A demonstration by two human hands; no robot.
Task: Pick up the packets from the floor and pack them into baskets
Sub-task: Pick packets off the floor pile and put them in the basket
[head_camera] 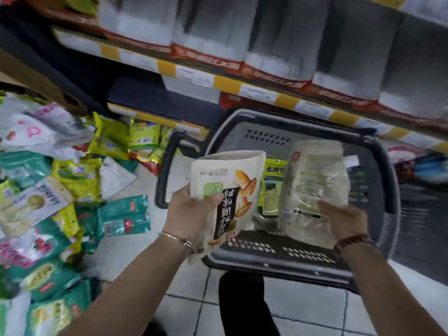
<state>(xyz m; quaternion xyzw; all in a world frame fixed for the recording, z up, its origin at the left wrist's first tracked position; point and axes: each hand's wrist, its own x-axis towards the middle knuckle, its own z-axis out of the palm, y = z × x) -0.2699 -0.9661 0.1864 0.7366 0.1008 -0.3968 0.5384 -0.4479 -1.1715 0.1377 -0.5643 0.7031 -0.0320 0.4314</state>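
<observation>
A grey plastic basket (pixel 278 253) with a dark handle stands on the tiled floor in front of me. My left hand (pixel 194 214) grips a cream packet with a black label and nut pictures (pixel 228 187), held over the basket's left rim. My right hand (pixel 344 219) holds a pale, blurred packet (pixel 315 185) upright inside the basket. A yellow-green packet (pixel 271 187) stands in the basket between them. A heap of green, yellow and white packets (pixel 60 190) covers the floor at my left.
Store shelves with white packs and yellow price strips (pixel 242 86) run across the top, just behind the basket. Another dark basket (pixel 421 214) sits at the right. Bare floor tiles (pixel 184 299) lie near my knee (pixel 242 297).
</observation>
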